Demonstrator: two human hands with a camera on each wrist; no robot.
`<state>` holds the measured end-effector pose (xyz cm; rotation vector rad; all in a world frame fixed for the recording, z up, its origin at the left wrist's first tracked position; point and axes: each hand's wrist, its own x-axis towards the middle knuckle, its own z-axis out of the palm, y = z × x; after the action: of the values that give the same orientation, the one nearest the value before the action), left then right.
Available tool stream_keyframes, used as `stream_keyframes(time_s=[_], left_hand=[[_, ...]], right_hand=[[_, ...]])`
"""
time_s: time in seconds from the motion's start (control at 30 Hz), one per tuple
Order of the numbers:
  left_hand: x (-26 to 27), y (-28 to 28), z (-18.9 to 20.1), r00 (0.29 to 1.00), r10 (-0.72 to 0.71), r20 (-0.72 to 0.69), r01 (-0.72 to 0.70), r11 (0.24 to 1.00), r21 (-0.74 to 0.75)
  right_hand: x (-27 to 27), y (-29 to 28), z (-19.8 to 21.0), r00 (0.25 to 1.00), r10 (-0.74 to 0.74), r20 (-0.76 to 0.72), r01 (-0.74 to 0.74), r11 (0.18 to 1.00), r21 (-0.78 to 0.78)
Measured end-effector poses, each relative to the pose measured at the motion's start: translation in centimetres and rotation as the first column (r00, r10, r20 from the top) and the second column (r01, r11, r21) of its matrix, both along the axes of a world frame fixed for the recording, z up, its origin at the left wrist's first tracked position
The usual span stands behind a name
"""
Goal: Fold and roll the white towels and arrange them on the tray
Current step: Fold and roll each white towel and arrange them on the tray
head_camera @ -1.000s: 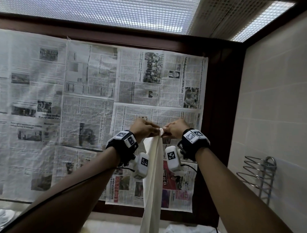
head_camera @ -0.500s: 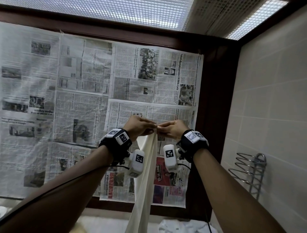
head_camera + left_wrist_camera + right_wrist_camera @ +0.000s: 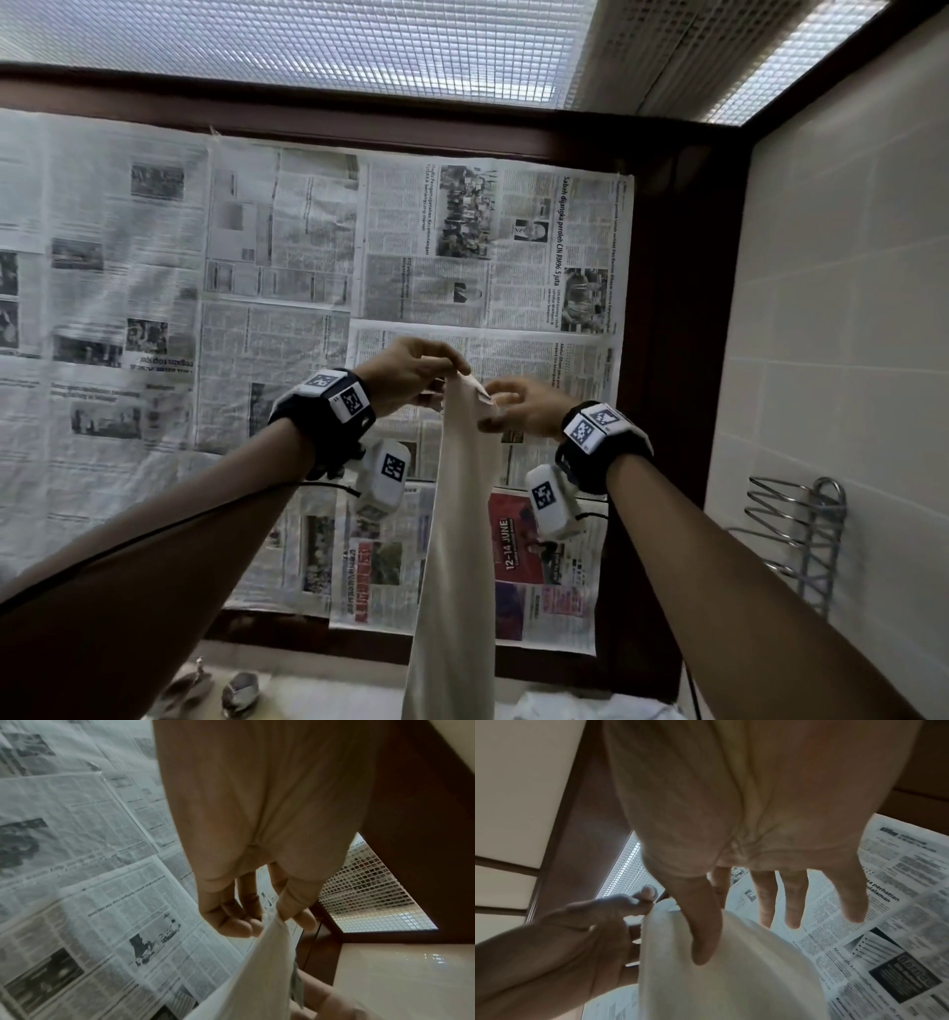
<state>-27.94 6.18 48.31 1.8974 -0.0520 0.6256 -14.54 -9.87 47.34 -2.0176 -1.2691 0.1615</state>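
Left of the white towel [image 3: 457,539], the left hand [image 3: 411,380] pinched its top corner. The towel hung straight down (bunched narrow) before the newspaper [image 3: 287,288]. Right of it, the right hand [image 3: 518,408] pinched its upper edge, outer fingers [image 3: 793,902] spread, hands nearly touching.

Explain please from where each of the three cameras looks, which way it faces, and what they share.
Head: on the head, tilted up at the newspaper-covered wall; both forearms, left hand and right hand show.
Left wrist: under the left wrist, looking along the palm; fingers pinch the white towel.
Right wrist: under the right wrist; the thumb presses the towel, other fingers extended.
All three share the towel and newspaper.
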Motion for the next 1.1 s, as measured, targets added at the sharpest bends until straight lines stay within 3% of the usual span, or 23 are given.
stream_keyframes(time_s=[0.2, 0.4, 0.5, 0.67, 0.73, 0.97, 1.1], left_hand=[[-1.4, 1.3, 1.5, 0.998, 0.054, 0.032, -0.057, 0.992, 0.110], [-2.9, 1.6, 4.1, 0.968, 0.221, 0.119, -0.242, 0.945, 0.218], [-3.1, 2.0, 5.2, 0.937, 0.298, 0.181, -0.346, 0.858, 0.379], [-2.9, 1.7, 5.7, 0.810, 0.486, 0.327, -0.572, 0.533, 0.624], [-3.2, 1.7, 5.7, 0.780, 0.521, 0.346, -0.595, 0.448, 0.667], [-4.4, 0.6, 6.0, 0.836, 0.491, 0.246, -0.473, 0.417, 0.776], [-4.4, 0.3, 5.3, 0.804, 0.522, 0.284, -0.510, 0.360, 0.781]], right_hand=[[0.3, 0.2, 1.1, 0.951, -0.188, 0.245, 0.185, 0.982, 0.035], [0.5, -1.2, 3.2, 0.905, -0.232, 0.356, 0.251, 0.968, -0.010], [0.1, -1.5, 4.7, 0.867, -0.257, 0.428, 0.270, 0.962, 0.032], [-0.5, -0.7, 5.9, 0.801, -0.374, 0.468, 0.290, 0.926, 0.243], [-0.9, -0.4, 6.0, 0.791, -0.396, 0.467, 0.270, 0.910, 0.314], [-2.1, -0.3, 6.8, 0.734, -0.435, 0.521, 0.319, 0.899, 0.301], [-3.1, -0.7, 7.0, 0.699, -0.436, 0.566, 0.341, 0.900, 0.272]])
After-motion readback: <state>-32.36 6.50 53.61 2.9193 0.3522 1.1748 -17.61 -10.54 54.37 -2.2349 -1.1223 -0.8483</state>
